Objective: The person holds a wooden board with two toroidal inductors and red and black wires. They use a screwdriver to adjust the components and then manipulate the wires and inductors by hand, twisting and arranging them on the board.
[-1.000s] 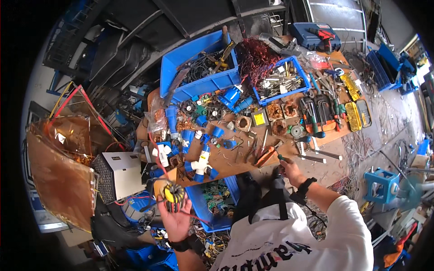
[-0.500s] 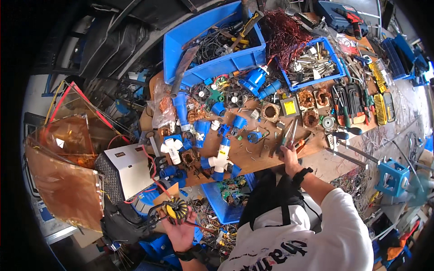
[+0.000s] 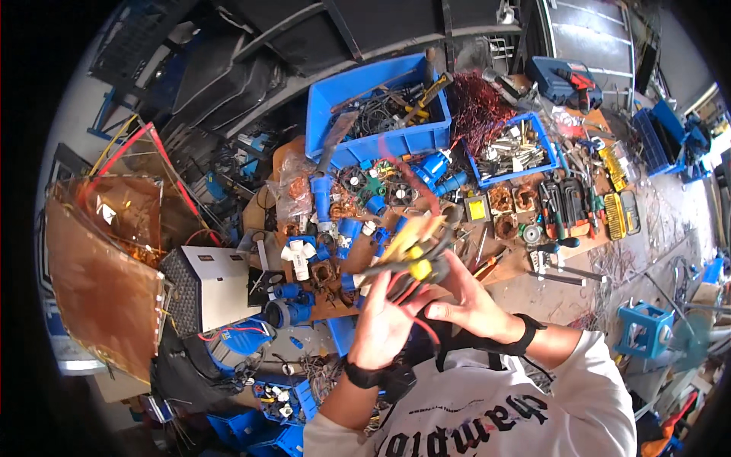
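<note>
Both hands come together over the near edge of the workbench, around a toroidal coil (image 3: 420, 268) with black windings and a yellow core. A tan flat piece (image 3: 411, 238) and black and red wires go with it, all smeared by motion. My left hand (image 3: 378, 324) cups the bundle from the left, its thumb side against the dark wires. From the right, my right hand (image 3: 476, 305) grips it, fingertips partly hidden behind the coil. One red wire (image 3: 413, 179) streaks up past the bundle, and another hangs below between the palms.
Blue and white pipe fittings (image 3: 300, 259) and copper-wound motor parts (image 3: 505, 227) crowd the workbench (image 3: 499, 263). Behind stand a blue crate (image 3: 381, 152) of tools and a blue tray (image 3: 518, 179) of metal rods. Pliers and screwdrivers (image 3: 563, 206) lie right; a white box (image 3: 217, 278) stands left.
My left hand has lifted the coil up and right from beside the white box. My right hand has left the hand tools on the bench and joined it at the coil. The view has shifted.
</note>
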### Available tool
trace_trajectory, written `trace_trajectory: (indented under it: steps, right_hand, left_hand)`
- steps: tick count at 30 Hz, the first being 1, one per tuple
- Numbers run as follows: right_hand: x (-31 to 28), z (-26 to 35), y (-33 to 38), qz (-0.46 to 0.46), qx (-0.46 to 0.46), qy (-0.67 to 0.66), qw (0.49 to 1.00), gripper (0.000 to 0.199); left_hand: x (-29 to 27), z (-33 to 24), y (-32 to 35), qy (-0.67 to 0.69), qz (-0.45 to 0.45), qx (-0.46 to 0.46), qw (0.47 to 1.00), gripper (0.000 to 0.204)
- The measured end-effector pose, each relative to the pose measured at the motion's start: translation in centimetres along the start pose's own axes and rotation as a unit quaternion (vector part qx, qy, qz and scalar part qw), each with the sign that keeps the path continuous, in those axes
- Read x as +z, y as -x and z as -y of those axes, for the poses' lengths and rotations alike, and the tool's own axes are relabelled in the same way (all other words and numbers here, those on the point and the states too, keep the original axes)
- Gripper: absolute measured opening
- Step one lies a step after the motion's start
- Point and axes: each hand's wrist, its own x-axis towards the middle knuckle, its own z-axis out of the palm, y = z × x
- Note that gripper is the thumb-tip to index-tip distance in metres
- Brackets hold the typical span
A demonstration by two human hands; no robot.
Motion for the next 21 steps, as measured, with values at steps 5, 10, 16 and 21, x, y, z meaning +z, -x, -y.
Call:
trace_trajectory:
  steps: [5, 10, 16, 21]
  right_hand:
    - [-0.6, 8.1, 1.4, -0.05, 0.004, -0.131, 0.99, 0.064]
    - [-3.3, 14.9, 4.2, -0.056, -0.025, -0.153, 0.986, 0.042]
    - [-8.1, 16.1, 6.9, -0.091, -0.14, -0.142, 0.976, 0.056]
    - [-10.6, 17.2, 9.2, -0.085, -0.17, -0.066, 0.979, 0.078]
  left_hand:
    - [9.6, 1.3, -0.1, -0.086, 0.066, 0.028, 0.994, 0.064]
    - [14.5, 2.9, 1.9, 0.095, 0.222, -0.036, 0.97, 0.119]
    - [16.7, 4.9, 4.4, 0.028, 0.324, 0.024, 0.945, 0.126]
    - [19.3, 5.8, 6.6, 0.099, 0.28, 0.113, 0.948, 0.125]
